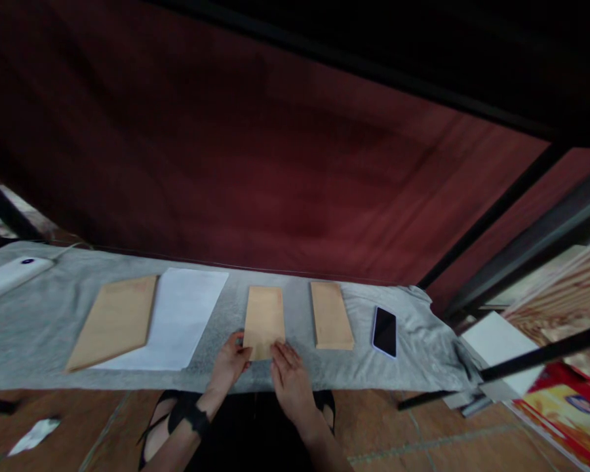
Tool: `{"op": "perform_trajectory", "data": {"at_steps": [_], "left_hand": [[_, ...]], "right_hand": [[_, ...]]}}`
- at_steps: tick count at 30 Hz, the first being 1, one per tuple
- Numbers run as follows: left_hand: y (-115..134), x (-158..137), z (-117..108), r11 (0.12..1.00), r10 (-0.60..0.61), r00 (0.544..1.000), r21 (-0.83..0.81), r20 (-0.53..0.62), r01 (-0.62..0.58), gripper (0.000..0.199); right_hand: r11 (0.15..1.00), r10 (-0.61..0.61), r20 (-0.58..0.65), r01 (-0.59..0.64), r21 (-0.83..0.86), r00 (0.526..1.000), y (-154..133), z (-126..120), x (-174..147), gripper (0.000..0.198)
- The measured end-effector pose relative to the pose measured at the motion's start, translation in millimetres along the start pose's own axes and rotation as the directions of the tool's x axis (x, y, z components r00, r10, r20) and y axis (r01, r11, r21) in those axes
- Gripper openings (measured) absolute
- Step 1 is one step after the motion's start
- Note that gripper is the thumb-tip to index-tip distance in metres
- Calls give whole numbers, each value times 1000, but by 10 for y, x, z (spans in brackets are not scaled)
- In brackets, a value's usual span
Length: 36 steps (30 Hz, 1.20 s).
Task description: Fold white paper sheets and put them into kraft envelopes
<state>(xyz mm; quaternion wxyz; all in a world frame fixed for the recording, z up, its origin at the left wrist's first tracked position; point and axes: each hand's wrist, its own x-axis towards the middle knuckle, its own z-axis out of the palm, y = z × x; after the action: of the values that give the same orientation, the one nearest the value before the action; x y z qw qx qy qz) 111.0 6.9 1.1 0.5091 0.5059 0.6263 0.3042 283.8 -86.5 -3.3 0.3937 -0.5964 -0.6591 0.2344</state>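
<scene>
A small brown paper envelope (264, 318) lies on the grey cloth in front of me. My left hand (231, 360) pinches its lower left edge between thumb and fingers. Resting on the lower right corner is my right hand (290, 377), with its fingers stretched out flat on the paper. To the right sits a stack of similar brown envelopes (332, 316). Larger brown envelopes (118, 318) lie in a pile on the left, partly covering white paper sheets (191, 318).
A phone (384, 332) lies at the right on the grey cloth (423, 347). A white device with a cord (14, 275) is at the far left. Behind the surface hangs a dark red cloth (285, 164). A red box (565, 406) stands lower right, beyond a black metal bar (545, 354).
</scene>
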Motion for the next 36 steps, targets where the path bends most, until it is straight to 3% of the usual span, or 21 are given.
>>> {"op": "perform_trajectory", "data": {"at_steps": [2, 4, 5, 7, 9, 10, 11, 13, 16, 19, 28, 36], "left_hand": [[-33, -19, -44, 994, 39, 999, 107, -28, -35, 35], [-53, -4, -68, 939, 201, 976, 301, -87, -167, 32], [-49, 28, -61, 873, 330, 940, 408, -91, -267, 30], [0, 158, 2, 672, 587, 809, 564, -11, -480, 35], [100, 380, 119, 484, 724, 680, 613, 119, -624, 42], [160, 517, 185, 409, 745, 643, 641, 176, -649, 46], [220, 664, 250, 358, 738, 639, 676, 219, -645, 50], [318, 958, 358, 297, 675, 682, 742, 282, -601, 57], [372, 1299, 447, 279, 640, 696, 744, 327, -606, 59], [337, 1449, 472, 265, 630, 688, 734, 360, -626, 58], [258, 1367, 507, 165, 635, 585, 652, 504, -740, 54], [58, 994, 443, 133, 629, 489, 536, 605, -834, 58]], "right_hand": [[947, -161, 70, 174, -271, 984, 47, 5, -26, 46], [873, -227, 111, 253, -418, 968, 116, 42, -50, 53], [846, -248, 117, 273, -458, 962, 152, 64, -59, 55], [819, -277, 113, 296, -492, 954, 212, 100, -69, 57], [812, -294, 106, 306, -497, 950, 241, 120, -69, 55], [814, -293, 98, 302, -497, 951, 242, 123, -67, 54], [817, -288, 91, 295, -495, 953, 237, 123, -65, 53], [825, -279, 79, 281, -490, 957, 212, 115, -65, 52], [822, -292, 77, 291, -489, 953, 168, 97, -70, 52], [817, -303, 75, 300, -493, 950, 138, 81, -66, 52], [798, -330, 84, 326, -506, 940, 150, 73, -49, 52], [829, -297, 69, 293, -477, 952, 180, 96, -45, 51]]}}
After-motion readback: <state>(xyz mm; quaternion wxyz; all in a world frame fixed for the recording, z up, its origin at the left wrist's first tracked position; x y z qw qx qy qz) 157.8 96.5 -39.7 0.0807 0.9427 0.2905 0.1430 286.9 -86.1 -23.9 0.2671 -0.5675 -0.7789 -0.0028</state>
